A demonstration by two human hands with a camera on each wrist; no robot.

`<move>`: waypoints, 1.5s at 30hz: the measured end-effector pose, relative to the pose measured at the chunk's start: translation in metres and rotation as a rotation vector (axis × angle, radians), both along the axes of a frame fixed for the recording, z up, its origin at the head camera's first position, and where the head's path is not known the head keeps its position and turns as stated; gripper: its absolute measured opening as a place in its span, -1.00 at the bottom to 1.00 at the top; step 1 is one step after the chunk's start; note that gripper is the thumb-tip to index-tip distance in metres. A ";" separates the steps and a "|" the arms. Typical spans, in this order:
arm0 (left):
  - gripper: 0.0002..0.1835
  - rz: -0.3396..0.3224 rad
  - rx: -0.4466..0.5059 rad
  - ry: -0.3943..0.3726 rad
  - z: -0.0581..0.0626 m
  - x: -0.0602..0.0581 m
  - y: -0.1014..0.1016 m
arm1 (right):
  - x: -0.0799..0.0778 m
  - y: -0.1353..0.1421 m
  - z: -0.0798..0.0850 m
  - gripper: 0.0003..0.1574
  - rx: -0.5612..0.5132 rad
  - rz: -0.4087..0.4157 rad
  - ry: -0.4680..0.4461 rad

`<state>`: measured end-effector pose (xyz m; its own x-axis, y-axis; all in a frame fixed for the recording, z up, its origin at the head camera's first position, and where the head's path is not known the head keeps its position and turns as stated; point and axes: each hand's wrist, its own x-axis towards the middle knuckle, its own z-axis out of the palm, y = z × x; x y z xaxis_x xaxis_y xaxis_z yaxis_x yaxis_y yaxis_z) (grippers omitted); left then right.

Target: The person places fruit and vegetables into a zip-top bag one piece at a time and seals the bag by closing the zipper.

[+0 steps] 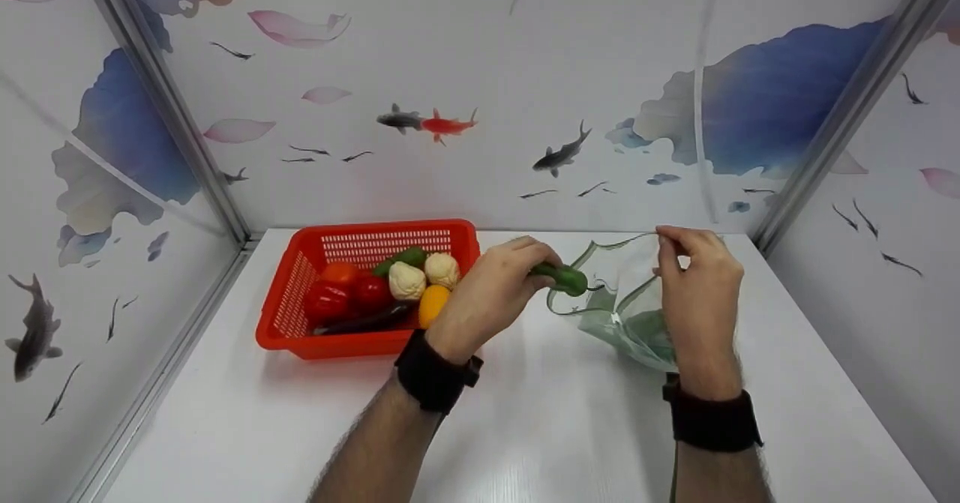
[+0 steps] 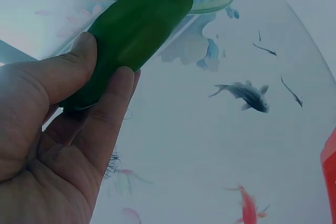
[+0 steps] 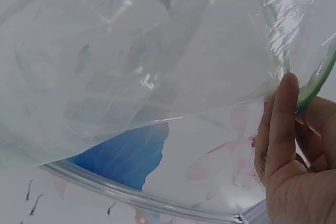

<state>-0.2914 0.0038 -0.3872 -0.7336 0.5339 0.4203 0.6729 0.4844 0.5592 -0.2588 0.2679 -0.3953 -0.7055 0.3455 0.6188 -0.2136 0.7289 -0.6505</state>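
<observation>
My left hand [image 1: 499,282] holds a long green pepper [image 2: 139,35] between thumb and fingers, its thin stem pointing away from the palm. In the head view the pepper's stem end is at the mouth of a clear plastic bag [image 1: 637,293] with a green-edged opening. My right hand [image 1: 701,285] pinches the bag's rim, as the right wrist view also shows with the fingers [image 3: 283,124] and thumb on the green edge. The bag's mouth gapes toward the left hand. Something green shows low inside the bag, too blurred by the plastic to name.
A red plastic basket [image 1: 300,345] stands left of the hands. In it lie red tomatoes or peppers [image 1: 330,300], an eggplant [image 1: 367,319], a yellow item [image 1: 433,304], pale round vegetables [image 1: 407,282] and a green vegetable [image 1: 409,257]. Painted panels [image 1: 450,53] surround the white table [image 1: 517,420].
</observation>
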 end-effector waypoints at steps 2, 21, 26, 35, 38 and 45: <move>-0.80 -0.009 -0.018 -0.018 -0.005 -0.003 0.006 | 0.000 0.000 0.000 -0.72 0.004 -0.002 0.001; -0.76 -0.038 -0.119 -0.115 -0.043 -0.022 0.028 | 0.001 0.000 0.002 -0.72 0.004 0.008 0.027; -0.72 -0.048 -0.120 -0.094 -0.043 -0.023 0.026 | 0.000 0.001 0.001 -0.73 0.008 0.009 0.031; -0.72 0.074 -0.182 -0.091 -0.046 -0.024 0.010 | 0.001 0.001 0.001 -0.72 0.001 0.002 0.024; -0.68 0.167 -0.278 -0.066 -0.050 -0.025 0.002 | 0.001 0.002 0.000 -0.72 0.006 -0.005 0.025; -0.62 0.330 -0.451 -0.037 -0.061 -0.033 -0.015 | 0.001 0.002 0.000 -0.72 0.005 -0.008 0.025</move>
<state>-0.3243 -0.0111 -0.4482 -0.9022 0.3944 0.1746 0.4290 0.8626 0.2682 -0.2575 0.2701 -0.3953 -0.6867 0.3481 0.6381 -0.2238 0.7340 -0.6413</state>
